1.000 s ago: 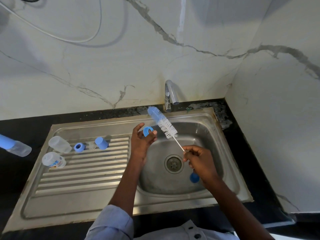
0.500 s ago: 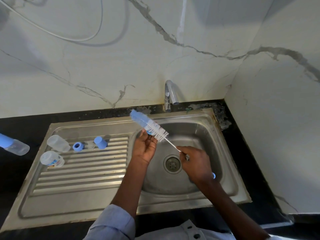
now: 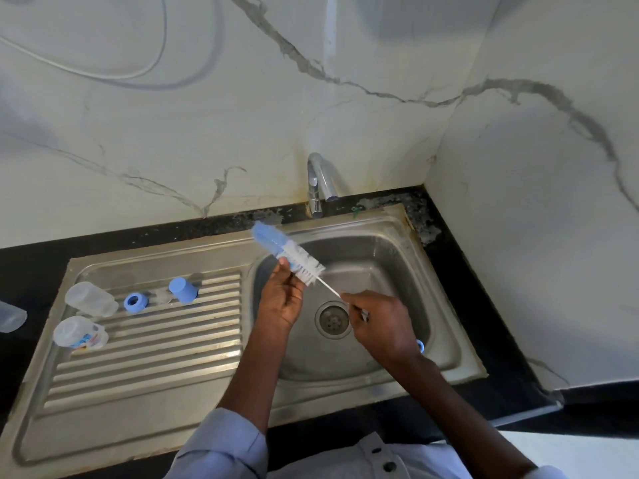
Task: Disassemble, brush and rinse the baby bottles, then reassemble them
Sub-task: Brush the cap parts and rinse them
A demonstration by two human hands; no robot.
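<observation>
Two hands work over the sink [image 3: 446, 299]: the left hand [image 3: 281, 299] pinches a part hidden behind the bottle brush [image 3: 287, 252], whose wire handle the right hand [image 3: 377, 323] grips; a hard stroke could knock that part into the basin.

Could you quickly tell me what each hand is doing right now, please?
Left hand: fingers curled at the brush head; whatever it holds is hidden.
Right hand: grips the bottle brush by its wire handle.

Head-worn view, steeply down over the sink [image 3: 446, 371], close.
</observation>
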